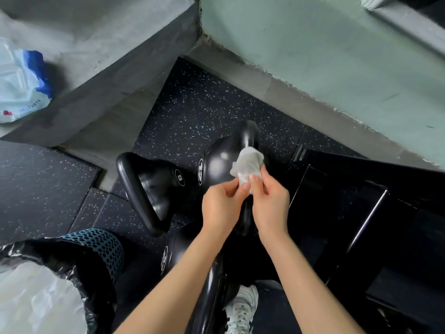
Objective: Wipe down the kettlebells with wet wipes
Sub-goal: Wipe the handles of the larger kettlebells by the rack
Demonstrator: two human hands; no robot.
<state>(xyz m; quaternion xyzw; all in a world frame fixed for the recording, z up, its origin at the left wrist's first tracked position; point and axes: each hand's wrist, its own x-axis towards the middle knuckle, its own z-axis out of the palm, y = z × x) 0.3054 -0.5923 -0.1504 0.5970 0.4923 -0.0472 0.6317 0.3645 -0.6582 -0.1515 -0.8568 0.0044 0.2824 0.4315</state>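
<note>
Three black kettlebells stand on the speckled rubber floor. One marked 6 [154,186] is at the left, one marked 12 [224,160] is at the centre, and a third [178,256] sits nearer me, partly hidden by my forearms. A crumpled white wet wipe [248,162] hangs above the centre kettlebell. My left hand [224,208] and my right hand [269,206] both pinch the wipe's lower edge with thumb and fingers.
A wet-wipe pack [21,83], white and blue, lies on the grey ledge at the upper left. A bin with a black liner [60,268] holding white wipes stands at the lower left. Black equipment [361,213] fills the right. My white shoe [243,309] is below.
</note>
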